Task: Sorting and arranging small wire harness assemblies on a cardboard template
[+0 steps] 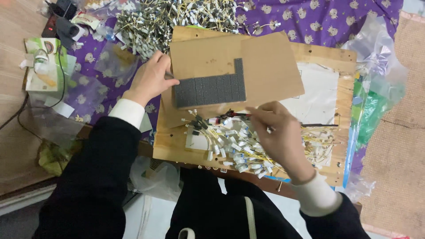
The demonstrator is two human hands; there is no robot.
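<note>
We are looking down at two bare hands, no gloves and no rings showing on either. The left hand [149, 79] is coming out of a white ribbed cuff, and over that a loose black sleeve is covering the whole forearm. The right hand [280, 137] is wearing the same pairing: white cuff peeking out, black sleeve above it. Below, we are seeing dark clothing across the lap with a pale strap running down it.
</note>
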